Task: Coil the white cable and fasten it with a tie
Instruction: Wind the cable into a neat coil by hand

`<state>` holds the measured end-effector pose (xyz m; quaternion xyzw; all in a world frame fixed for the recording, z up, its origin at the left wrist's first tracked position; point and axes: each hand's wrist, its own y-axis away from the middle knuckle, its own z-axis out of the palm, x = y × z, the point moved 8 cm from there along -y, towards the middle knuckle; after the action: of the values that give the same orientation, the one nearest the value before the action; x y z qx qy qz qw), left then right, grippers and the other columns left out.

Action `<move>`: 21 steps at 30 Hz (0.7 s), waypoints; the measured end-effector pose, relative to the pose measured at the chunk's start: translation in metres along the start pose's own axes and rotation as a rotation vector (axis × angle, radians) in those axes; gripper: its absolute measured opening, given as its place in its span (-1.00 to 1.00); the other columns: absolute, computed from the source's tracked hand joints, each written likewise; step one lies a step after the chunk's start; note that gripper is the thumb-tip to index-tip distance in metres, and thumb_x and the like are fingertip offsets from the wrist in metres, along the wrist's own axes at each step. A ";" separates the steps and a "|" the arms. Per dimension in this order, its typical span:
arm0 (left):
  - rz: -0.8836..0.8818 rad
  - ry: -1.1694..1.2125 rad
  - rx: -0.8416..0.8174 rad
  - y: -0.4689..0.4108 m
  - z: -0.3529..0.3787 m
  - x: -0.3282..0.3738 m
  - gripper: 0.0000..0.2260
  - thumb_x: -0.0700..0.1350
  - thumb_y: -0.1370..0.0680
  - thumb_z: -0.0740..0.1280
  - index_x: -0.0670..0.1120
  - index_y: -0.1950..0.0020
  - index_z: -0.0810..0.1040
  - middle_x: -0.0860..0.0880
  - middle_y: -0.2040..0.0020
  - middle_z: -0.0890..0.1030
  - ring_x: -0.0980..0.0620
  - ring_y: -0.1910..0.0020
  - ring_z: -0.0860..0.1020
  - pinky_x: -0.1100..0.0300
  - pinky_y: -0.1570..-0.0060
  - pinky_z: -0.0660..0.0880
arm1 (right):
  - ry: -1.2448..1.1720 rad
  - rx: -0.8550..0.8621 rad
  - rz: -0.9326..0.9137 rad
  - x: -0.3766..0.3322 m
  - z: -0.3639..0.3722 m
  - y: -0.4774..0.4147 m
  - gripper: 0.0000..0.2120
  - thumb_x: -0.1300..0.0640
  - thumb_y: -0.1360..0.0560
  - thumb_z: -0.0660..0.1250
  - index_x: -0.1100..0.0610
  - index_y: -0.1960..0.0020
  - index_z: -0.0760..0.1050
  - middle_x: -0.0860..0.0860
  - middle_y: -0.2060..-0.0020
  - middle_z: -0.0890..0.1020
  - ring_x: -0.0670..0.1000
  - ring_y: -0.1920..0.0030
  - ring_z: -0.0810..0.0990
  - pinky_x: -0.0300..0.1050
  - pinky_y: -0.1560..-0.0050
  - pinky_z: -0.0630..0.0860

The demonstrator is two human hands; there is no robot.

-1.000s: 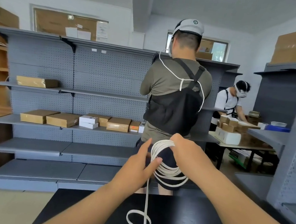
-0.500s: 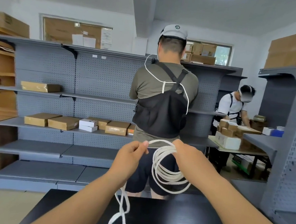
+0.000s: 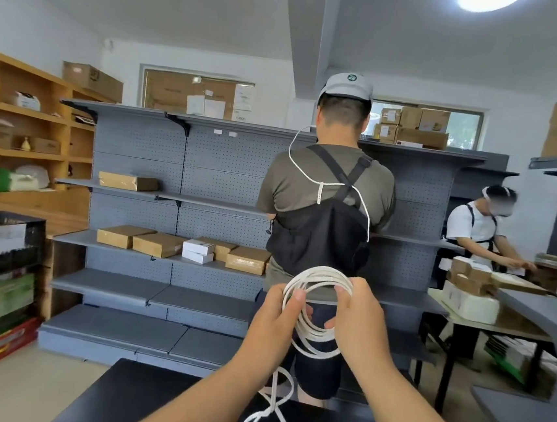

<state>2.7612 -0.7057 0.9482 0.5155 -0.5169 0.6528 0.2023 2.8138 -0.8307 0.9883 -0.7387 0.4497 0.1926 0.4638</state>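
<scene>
1. Landmark: black table, bottom centre, nearest the camera. Both forearms reach out above it.
2. White cable is held in the air above the far edge of the black table, gathered into a round coil of several loops. A loose tail hangs from the coil's lower left and trails down onto the table top in slack loops.
3. Left hand grips the coil's left side: thumb laid over the strands from the front, fingers curled behind, strands pinched between them.
4. Right hand grips the coil's right side, fingers wrapped round the strands, fingertips showing through the loop's middle. Hand closed on the cable.
5. Directly behind the black table, a standing person with their back to the camera, grey cap, olive shirt, black apron; this body blocks the middle of the shelving, and the coil overlaps their lower back.
6. Beyond the table, grey metal shelving with pegboard back. Brown cardboard boxes and two stacked white boxes sit on its middle shelf; one brown box on the shelf above.
7. Left of the table: black crate over green and red cartons; wooden cubby shelves behind.
8. Right of the table, farther back: a second person in white shirt bent over a work table with stacked boxes.
</scene>
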 end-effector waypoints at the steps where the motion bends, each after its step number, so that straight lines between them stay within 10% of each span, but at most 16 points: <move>1: 0.037 -0.032 0.035 0.000 -0.002 0.001 -0.83 0.08 -0.61 0.11 0.06 -0.04 0.45 0.00 0.09 0.62 0.08 0.06 0.60 0.17 -0.01 0.50 | -0.065 0.006 0.026 0.003 0.005 0.002 -0.85 0.11 -0.63 0.06 0.11 -0.01 0.38 0.07 0.16 0.57 0.08 0.25 0.62 -0.10 0.29 0.45; 8: 0.156 -0.260 0.241 -0.004 -0.030 0.014 -0.84 0.01 -0.63 0.08 0.15 0.11 0.38 0.07 0.26 0.51 0.21 0.31 0.49 0.41 0.28 0.40 | -0.317 -0.010 0.112 0.001 0.037 0.011 -0.82 0.13 -0.62 0.08 0.16 -0.01 0.43 0.03 0.18 0.53 -0.08 0.28 0.52 -0.20 0.29 0.41; 21: 0.260 -0.801 0.053 -0.024 -0.095 0.002 -0.78 0.04 -0.64 0.03 -0.04 0.05 0.36 0.10 0.31 0.36 0.11 0.32 0.34 0.22 0.36 0.23 | -0.302 -0.347 0.057 -0.030 0.113 0.016 -0.77 0.10 -0.60 0.15 0.02 -0.25 0.34 0.00 0.04 0.60 -0.01 0.03 0.61 -0.16 0.03 0.49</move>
<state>2.7358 -0.6132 0.9678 0.6639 -0.5986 0.4340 -0.1121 2.7993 -0.7215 0.9450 -0.7572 0.3559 0.3883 0.3863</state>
